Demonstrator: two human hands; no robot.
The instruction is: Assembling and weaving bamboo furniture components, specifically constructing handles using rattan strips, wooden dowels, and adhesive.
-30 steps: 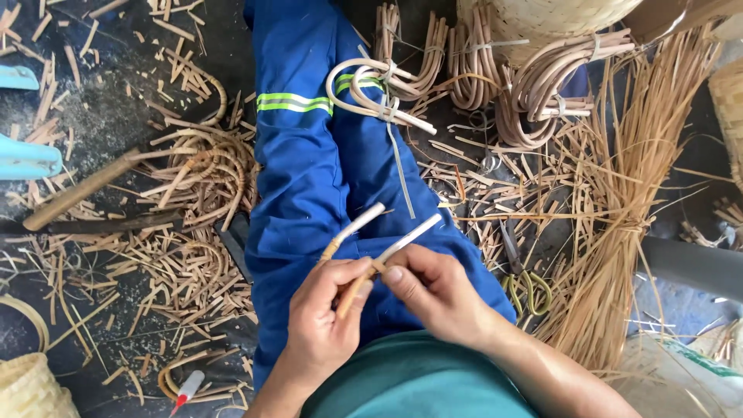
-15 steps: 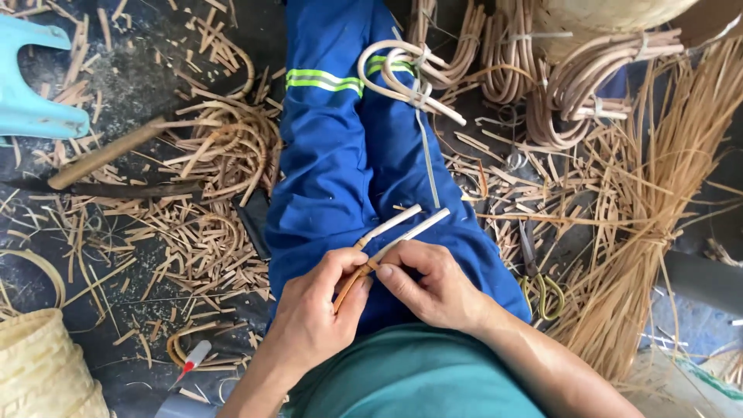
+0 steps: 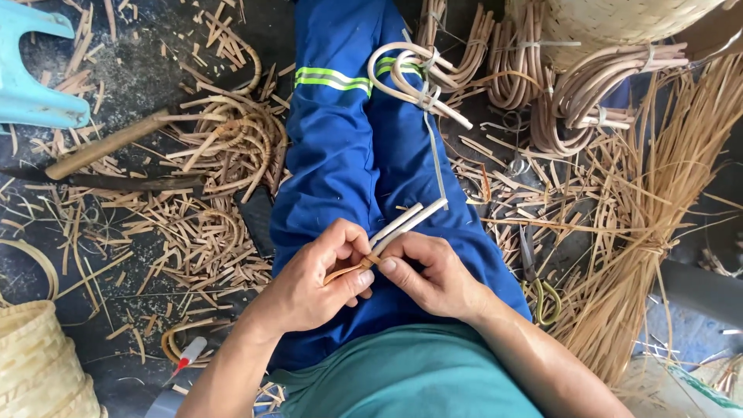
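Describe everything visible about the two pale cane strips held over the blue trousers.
The two pale cane strips are thin, flat, whitish lengths lying side by side, nearly parallel, slanting up and to the right over the blue trousers. Their lower ends are pinched between the left hand and right hand, where a thin tan strand meets them. Their upper ends are cut blunt and free.
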